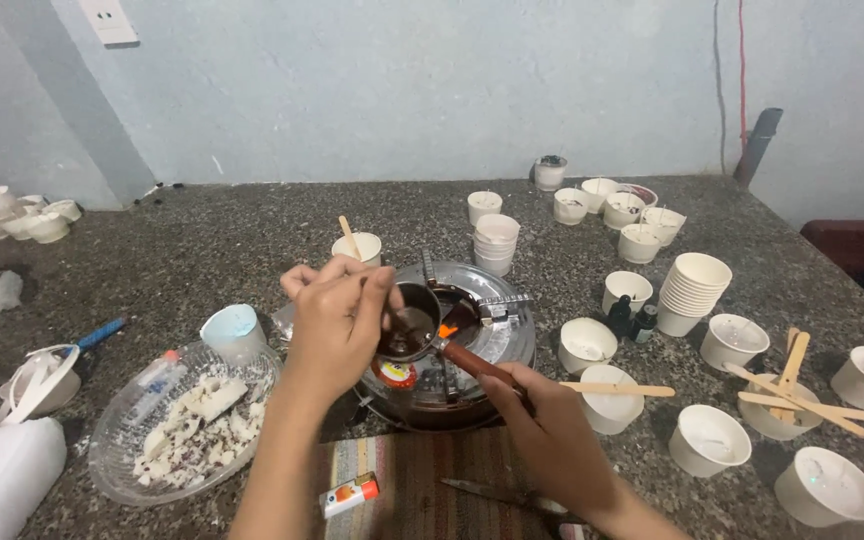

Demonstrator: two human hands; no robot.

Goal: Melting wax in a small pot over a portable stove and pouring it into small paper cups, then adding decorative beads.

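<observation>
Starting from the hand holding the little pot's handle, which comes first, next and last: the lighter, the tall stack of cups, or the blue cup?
From the right hand:
1. Lighter, lying just to its left on the striped cloth.
2. Tall stack of cups, up to the right.
3. Blue cup, far left beside the glass dish.

Speckled grey stone counter [202, 250] ran up to a pale blue wall. On it sat a round steel stove [472, 350], many white paper cups, one tall stack [694, 290], loose wooden sticks [802, 400], and a clear bowl of white wax pieces [182, 425]. A striped cloth [412, 480] lay at the near edge, bearing a lighter [350, 494] and scissors [502, 493].
</observation>
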